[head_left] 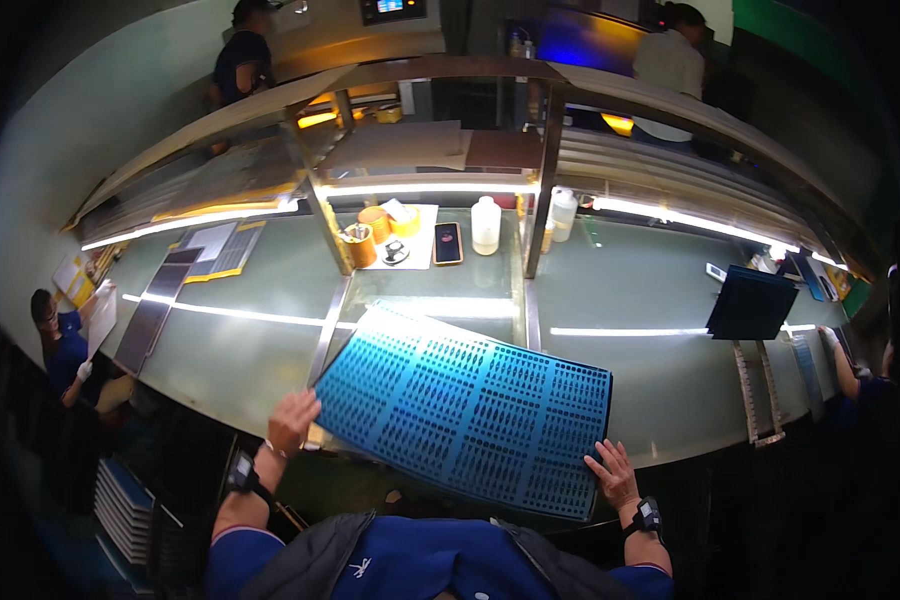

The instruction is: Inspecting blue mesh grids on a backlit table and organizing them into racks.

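Observation:
A large, thin blue panel (pixel 460 410) with rows of small dark cut-out-like marks lies tilted across the near side of the bench, its near edge reaching past the bench's front. My left hand (pixel 293 420) grips its left corner, the thumb side against the edge. At the near right corner, my right hand (pixel 615 473) holds the edge, with fingertips on the top face and the thumb out of sight. Bright light glares off the panel's far left part.
A lit glass-like bench (pixel 630 390) runs beneath a shelf frame (pixel 545 180). Behind the panel stand a white bottle (pixel 486 226), a phone (pixel 448 243) and an orange cup (pixel 359 245). Dark panels (pixel 753 303) stand at right. Other people work at both sides and beyond.

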{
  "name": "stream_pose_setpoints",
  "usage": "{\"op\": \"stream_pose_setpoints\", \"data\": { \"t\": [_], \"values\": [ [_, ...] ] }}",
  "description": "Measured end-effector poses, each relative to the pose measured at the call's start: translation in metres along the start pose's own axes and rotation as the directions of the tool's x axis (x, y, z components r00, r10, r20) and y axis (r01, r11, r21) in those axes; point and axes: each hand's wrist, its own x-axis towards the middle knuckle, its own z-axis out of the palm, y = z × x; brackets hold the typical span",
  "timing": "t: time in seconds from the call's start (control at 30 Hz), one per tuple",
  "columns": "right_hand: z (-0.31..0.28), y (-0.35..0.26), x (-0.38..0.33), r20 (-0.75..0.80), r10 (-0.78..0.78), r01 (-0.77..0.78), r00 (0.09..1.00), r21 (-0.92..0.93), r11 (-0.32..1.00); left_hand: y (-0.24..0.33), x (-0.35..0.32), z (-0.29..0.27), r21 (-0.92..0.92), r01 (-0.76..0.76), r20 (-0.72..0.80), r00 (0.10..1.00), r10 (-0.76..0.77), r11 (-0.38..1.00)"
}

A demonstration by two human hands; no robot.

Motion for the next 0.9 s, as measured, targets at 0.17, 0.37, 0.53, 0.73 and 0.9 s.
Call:
{"op": "stream_pose_setpoints", "data": {
  "t": [0.17,0.37,0.53,0.73,0.9],
  "values": [
    [-0.025,0.000,0.074,-0.444,-0.007,0.182,0.896,0.353,0.918,-0.059,0.099,-0.087,0.146,-0.076,-0.195,0.975,0.104,0.986],
    [-0.068,-0.009,0.184,-0.767,0.528,0.262,0.365,0.628,0.732,-0.041,0.190,-0.275,0.280,0.169,-0.699,0.710,0.080,0.945],
    [-0.088,0.081,0.253,-0.633,0.774,0.257,0.013,0.750,0.609,0.023,0.225,-0.277,-0.042,-0.120,-0.866,0.499,0.023,0.992],
    [-0.179,0.047,0.380,-0.323,0.925,0.543,0.199,0.822,0.170,-0.003,0.127,-0.208,-0.322,0.288,-0.470,0.778,-0.416,0.902],
    [-0.237,0.074,0.434,-0.436,0.832,0.627,0.342,0.766,0.144,0.004,0.061,-0.178,-0.517,0.493,-0.239,0.702,-0.671,0.699]
  ]
}}
